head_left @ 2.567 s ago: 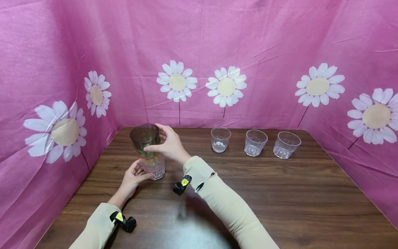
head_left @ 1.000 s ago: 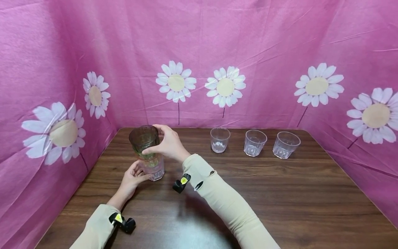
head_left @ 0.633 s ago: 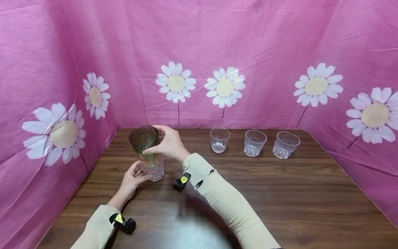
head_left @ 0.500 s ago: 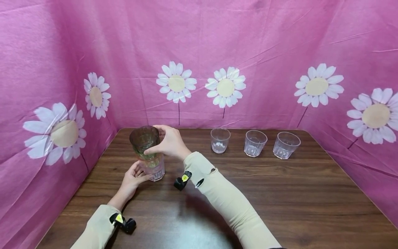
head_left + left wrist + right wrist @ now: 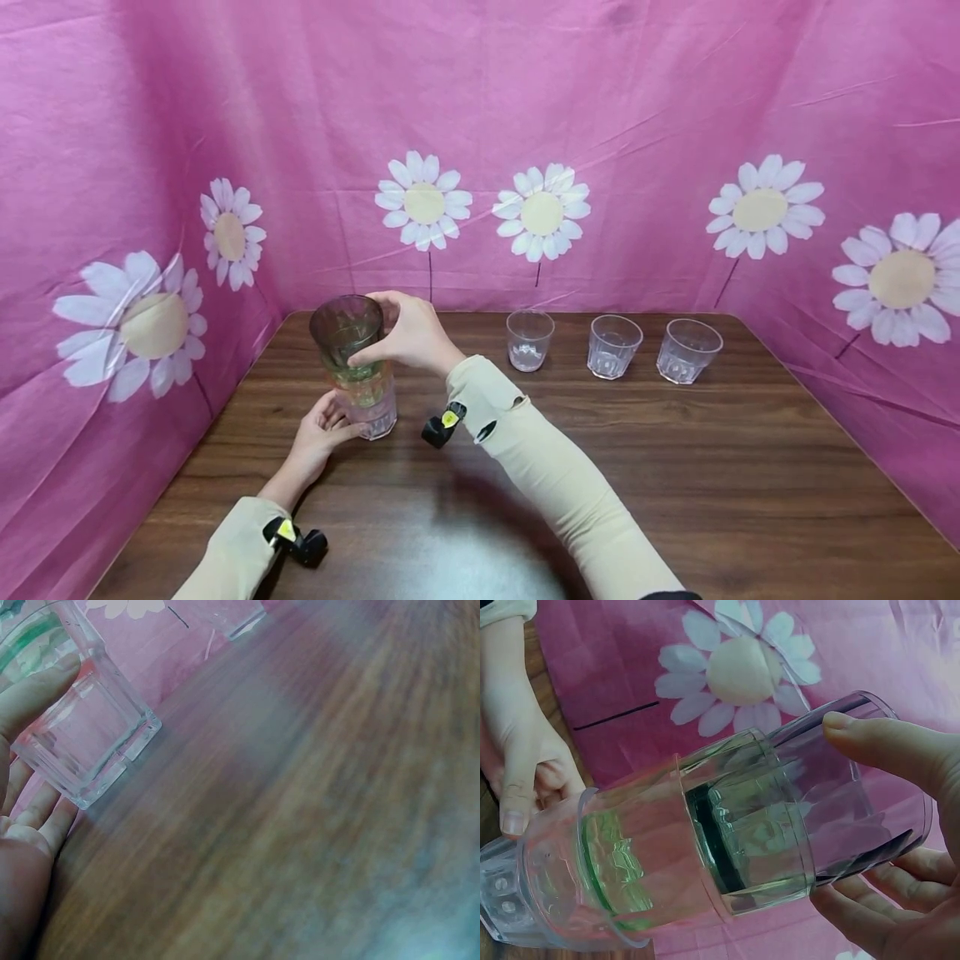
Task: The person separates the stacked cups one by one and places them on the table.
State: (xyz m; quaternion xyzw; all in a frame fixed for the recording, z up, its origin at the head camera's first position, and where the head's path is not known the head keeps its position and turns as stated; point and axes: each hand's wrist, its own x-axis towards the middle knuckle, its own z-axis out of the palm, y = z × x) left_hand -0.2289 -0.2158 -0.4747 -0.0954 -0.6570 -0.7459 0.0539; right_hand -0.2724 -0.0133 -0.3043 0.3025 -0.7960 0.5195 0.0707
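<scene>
Eyes to the left of the desk point(image 5: 750, 475), where we had the nested stack point(image 5: 366, 390) upright with both hands on it! Low down, we saw the left hand point(image 5: 315, 433) curved around the clear bottom tumbler point(image 5: 380, 422), thumb on the near side and fingers behind, the grip only as wide as the tumbler itself. Up top, the right hand point(image 5: 420, 333) had the smoky dark tumbler point(image 5: 337, 325) held between thumb and fingers, and they stood as far apart as its width.

What a line of colour we got from the right wrist: above the clear one sat an orange tumbler point(image 5: 656, 847), then a green tumbler point(image 5: 754, 840), then the dark one, its base down inside the green. Whether it was fully seated, we could not tell.

Across to the right, near the back edge, we counted three more in a row, upright and well apart from the stack: a first clear tumbler point(image 5: 528, 342), a middle clear tumbler point(image 5: 613, 350) and an end clear tumbler point(image 5: 687, 354), none touching its neighbour. Behind it all, we had a pink cloth point(image 5: 637, 100) printed with white daisies.
</scene>
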